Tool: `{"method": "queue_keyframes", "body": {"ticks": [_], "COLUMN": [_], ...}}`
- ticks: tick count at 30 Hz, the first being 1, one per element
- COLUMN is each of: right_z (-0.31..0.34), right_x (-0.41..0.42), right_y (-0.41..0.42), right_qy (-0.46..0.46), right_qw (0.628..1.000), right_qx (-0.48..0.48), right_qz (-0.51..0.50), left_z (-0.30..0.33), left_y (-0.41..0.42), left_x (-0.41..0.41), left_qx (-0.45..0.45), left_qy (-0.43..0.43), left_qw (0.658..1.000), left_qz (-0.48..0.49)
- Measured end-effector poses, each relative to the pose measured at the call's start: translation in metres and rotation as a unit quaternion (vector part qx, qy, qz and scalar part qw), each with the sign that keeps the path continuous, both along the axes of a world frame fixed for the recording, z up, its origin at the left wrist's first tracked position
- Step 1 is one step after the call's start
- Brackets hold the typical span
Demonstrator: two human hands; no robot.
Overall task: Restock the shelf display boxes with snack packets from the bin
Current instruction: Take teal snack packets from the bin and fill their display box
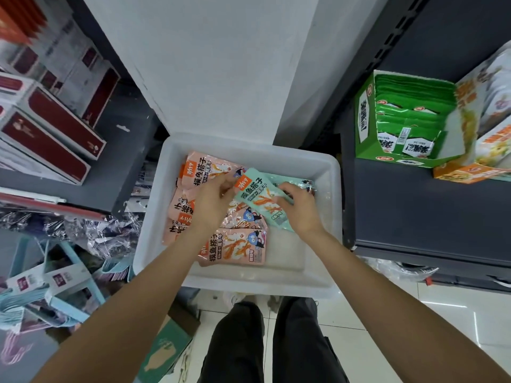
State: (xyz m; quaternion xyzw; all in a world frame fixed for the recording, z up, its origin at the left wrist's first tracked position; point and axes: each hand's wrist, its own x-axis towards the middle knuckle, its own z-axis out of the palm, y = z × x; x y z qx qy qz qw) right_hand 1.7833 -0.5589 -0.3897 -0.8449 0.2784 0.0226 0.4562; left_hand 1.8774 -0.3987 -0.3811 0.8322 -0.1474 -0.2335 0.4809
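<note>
A white plastic bin (326, 167) stands in front of me and holds several pink snack packets (237, 248) and a few mint-green ones. My right hand (300, 208) grips a mint-green packet (262, 199) by its right side, lifted a little above the pile. My left hand (213, 201) reaches over the pink packets, its fingertips pinching the left edge of that same green packet. On the dark shelf to the right stands a green display box (365, 120) filled with green packets, and an orange display box (470, 172) beside it.
White and dark-red boxes (55, 125) are stacked on the left shelf. Light-blue boxes (63, 288) and wrapped goods lie at the lower left. A white pillar (221, 64) rises behind the bin. My legs and a tiled floor (373, 335) are below.
</note>
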Motion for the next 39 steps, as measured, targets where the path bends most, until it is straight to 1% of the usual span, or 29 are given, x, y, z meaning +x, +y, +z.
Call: {"method": "queue_keyframes", "body": {"ticks": [2,5,7,10,13,17,22,27,31,35,37,39], "right_z": [-0.008,-0.018,-0.019,-0.017,-0.014,0.004,0.037,0.086,0.128,0.162,0.178,0.195], "right_x": [-0.003,-0.005,-0.004,0.002,0.008,0.011,0.011,0.000,-0.019,-0.046,-0.063,-0.083], "right_y": [-0.004,-0.011,-0.013,-0.009,-0.009,-0.015,-0.019,-0.027,-0.051,-0.094,-0.122,-0.151], "right_qy": [0.019,0.072,0.118,0.169,0.182,0.152,0.107,-0.003,-0.096,-0.156,-0.174,-0.188], "right_qw": [1.000,0.990,0.975,0.946,0.935,0.952,0.973,0.995,0.995,0.987,0.984,0.981], "right_qx": [-0.024,-0.119,-0.184,-0.267,-0.294,-0.257,-0.204,-0.095,-0.018,-0.041,-0.028,-0.017], "right_qz": [-0.006,0.000,0.034,0.071,0.080,0.066,0.021,-0.017,-0.015,-0.011,-0.028,-0.039], "left_z": [0.003,0.003,-0.003,0.000,0.009,0.021,0.045,0.089,0.129,0.166,0.184,0.204], "left_y": [0.002,0.018,0.031,0.038,0.036,0.031,0.019,-0.003,-0.031,-0.077,-0.107,-0.140], "left_x": [0.003,0.008,0.012,0.013,0.012,0.013,0.016,0.010,-0.005,-0.023,-0.036,-0.053], "left_qx": [-0.020,-0.020,-0.002,0.000,-0.011,-0.017,-0.010,0.010,0.036,0.004,-0.006,-0.035], "left_qy": [0.007,0.012,0.011,0.034,0.022,-0.009,-0.063,-0.127,-0.177,-0.215,-0.234,-0.236], "left_qw": [1.000,1.000,0.999,0.997,0.997,0.998,0.998,0.992,0.983,0.975,0.971,0.970], "left_qz": [0.021,0.021,0.039,0.071,0.076,0.054,0.015,-0.015,-0.029,-0.047,-0.053,-0.056]}}
